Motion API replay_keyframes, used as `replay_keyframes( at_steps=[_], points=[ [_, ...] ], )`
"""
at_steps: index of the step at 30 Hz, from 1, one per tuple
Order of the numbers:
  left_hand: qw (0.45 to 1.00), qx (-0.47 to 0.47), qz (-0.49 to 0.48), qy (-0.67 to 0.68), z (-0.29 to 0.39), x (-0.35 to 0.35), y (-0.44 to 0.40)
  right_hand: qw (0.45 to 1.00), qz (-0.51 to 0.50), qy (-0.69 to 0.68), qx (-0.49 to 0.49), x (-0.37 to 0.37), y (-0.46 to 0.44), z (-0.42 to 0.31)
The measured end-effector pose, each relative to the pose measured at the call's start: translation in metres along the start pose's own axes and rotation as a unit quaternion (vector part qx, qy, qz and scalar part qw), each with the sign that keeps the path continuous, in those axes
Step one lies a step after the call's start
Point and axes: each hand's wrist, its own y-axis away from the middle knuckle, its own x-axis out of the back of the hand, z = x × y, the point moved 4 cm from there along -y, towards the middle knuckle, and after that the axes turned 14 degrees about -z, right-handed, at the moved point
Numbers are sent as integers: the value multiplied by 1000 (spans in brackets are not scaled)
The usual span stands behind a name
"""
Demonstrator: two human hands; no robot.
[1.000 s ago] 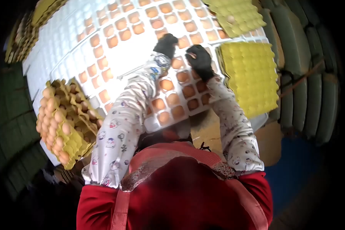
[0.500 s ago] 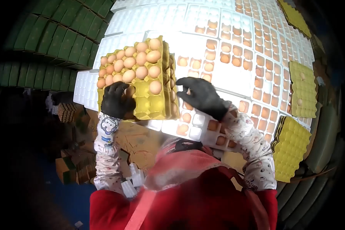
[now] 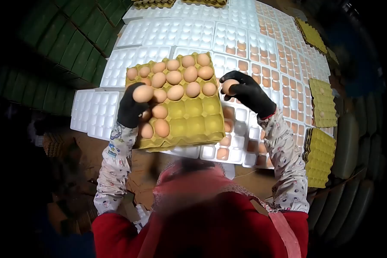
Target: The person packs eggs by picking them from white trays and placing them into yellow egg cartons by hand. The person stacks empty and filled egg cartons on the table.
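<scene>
A yellow pulp tray holds several brown eggs in its upper rows and at its left side; the cups at its lower right are bare. My left hand, in a black glove, is closed on a brown egg at the tray's left edge. Just beyond the right edge, my gloved right hand grips another egg between thumb and fingers. Beneath and beside that hand lie white trays with square pockets, some with eggs and some bare.
Two yellow trays lie at the right, one with a few eggs and a stack nearer me. Green boxes stand at the upper left. Grey-green padded bundles line the right side. More white trays reach left.
The view has swung left to the yellow egg tray. Since half a second ago, eggs have come into sight in both hands, and more cups in the tray's lower right are bare.
</scene>
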Motion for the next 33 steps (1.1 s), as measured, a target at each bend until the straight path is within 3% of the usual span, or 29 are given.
replay_keyframes(
  at_steps=[1, 2, 3, 4, 5, 6, 7, 9, 10, 11, 12, 13, 14, 15, 17, 18, 19, 21, 23, 24, 25, 26, 27, 28, 29, 30, 31, 32, 33],
  points=[
    [996, -56, 32, -57, -8, 20, 6, 1000, 2, 8, -22, 7, -7, 0],
    [983, -11, 41, 180, -25, 40, 15, 980, 3, 189, -61, 4, -18, 1],
    [911, 36, 48, 408, -35, 53, 22, 926, 5, 364, -101, -3, -27, -1],
    [917, 73, 105, 378, -41, 65, 27, 845, -8, 524, -106, -17, -33, 1],
    [917, 70, 102, 378, -42, 76, 28, 737, -17, 667, -107, -30, -39, 6],
    [977, 147, 40, 151, -39, 85, 27, 740, 17, 665, -101, -36, -48, 12],
    [974, 210, -23, -87, -37, 89, 23, 725, 4, 681, -102, -36, -53, 11],
    [946, 122, -93, -286, -52, 81, 21, 739, -39, 647, -183, -32, -60, 2],
    [884, 158, -139, -419, -64, 77, 24, 773, -66, 615, -141, -26, -60, 2],
    [859, 111, -168, -470, -87, 81, 22, 795, -87, 593, -92, -14, -56, 6],
    [824, 233, -200, -476, -72, 73, 12, 868, -59, 492, -37, -9, -52, 2],
    [819, 263, -188, -475, -38, 68, 5, 964, -20, 241, -114, -8, -46, -3],
    [825, 218, -196, -483, -32, 69, 5, 986, 0, 136, -97, 3, -42, -4],
    [857, 186, -157, -455, -26, 69, 6, 997, 31, 65, -10, -3, -40, -17],
    [905, 131, -109, -390, -25, 75, 13, 990, 56, 125, -18, -1, -45, -31],
    [917, 102, -86, -376, -26, 76, 17, 937, 68, 342, -7, 7, -57, -22],
    [927, 78, -65, -361, -28, 76, 21, 840, 78, 538, 0, 11, -70, -10],
    [928, 58, -62, -363, -39, 76, 24, 707, 25, 675, -208, -11, -94, -5],
    [952, -33, -9, -304, -46, 79, 24, 695, 132, 668, -231, -28, -101, -7],
    [968, -1, -10, -250, -48, 80, 26, 697, 136, 665, -231, -37, -104, -3],
    [968, -4, -13, -252, -55, 84, 25, 605, 179, 734, -250, -46, -105, 0],
    [987, 28, 15, -156, -75, 94, 25, 504, 218, 792, -267, -50, -105, -2],
    [996, 60, 42, -57, -97, 104, 24, 504, 223, 790, -268, -40, -107, -6],
    [973, 72, 25, 220, -123, 113, 23, 635, 151, 709, -266, -20, -111, -6],
    [959, 121, -22, 255, -191, 131, 19, 748, 75, 608, -256, -8, -110, -5],
    [962, 101, 42, 251, -133, 119, 18, 688, -1, 695, -210, -18, -101, -14],
    [960, 81, 107, 246, -73, 105, 18, 687, 1, 695, -211, -11, -95, -9],
    [960, 80, 107, 247, -93, 116, 12, 749, 46, 645, -144, -2, -91, -4],
    [990, 39, 46, 124, -116, 133, -3, 800, 90, 588, -75, 5, -89, -6]
  ],
)
